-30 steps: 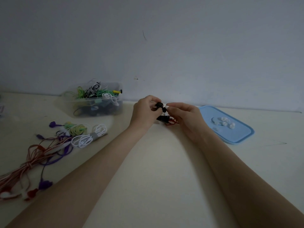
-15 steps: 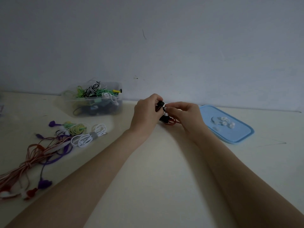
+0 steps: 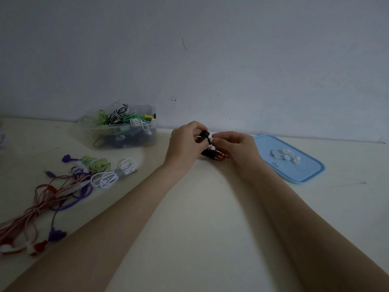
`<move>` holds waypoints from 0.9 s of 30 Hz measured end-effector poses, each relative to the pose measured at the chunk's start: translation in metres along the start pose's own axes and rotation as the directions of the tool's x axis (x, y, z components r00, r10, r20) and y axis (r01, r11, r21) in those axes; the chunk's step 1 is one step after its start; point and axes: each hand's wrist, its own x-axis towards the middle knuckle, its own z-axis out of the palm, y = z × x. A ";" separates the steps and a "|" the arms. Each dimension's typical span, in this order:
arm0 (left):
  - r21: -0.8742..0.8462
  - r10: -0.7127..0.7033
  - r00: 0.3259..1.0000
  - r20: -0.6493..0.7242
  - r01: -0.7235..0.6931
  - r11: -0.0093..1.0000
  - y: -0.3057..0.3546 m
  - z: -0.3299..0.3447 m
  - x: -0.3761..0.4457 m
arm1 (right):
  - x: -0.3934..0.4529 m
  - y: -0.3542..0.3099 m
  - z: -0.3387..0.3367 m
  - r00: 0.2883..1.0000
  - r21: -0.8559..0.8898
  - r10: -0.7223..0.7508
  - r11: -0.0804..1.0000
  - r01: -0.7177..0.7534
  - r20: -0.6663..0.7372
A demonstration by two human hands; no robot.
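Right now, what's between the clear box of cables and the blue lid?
Head view: the left hand pinching a black earbud, the right hand pinching its white tip.

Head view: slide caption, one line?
Left hand holds black earbud; right hand pinches white tip onto it, beside blue lid.

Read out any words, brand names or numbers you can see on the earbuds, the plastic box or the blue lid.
No text can be read anywhere.
black earbud, pinched by the left hand, with the right hand pinching its white tip: too small to show any marking.
clear box: no label in view.
blue lid: plain.
wall: only scratches, no writing.
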 end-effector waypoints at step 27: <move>-0.008 -0.064 0.997 0.049 0.065 0.998 -0.007 -0.004 0.009 | -0.001 0.000 0.002 0.994 -0.047 -0.101 0.994 0.103 0.040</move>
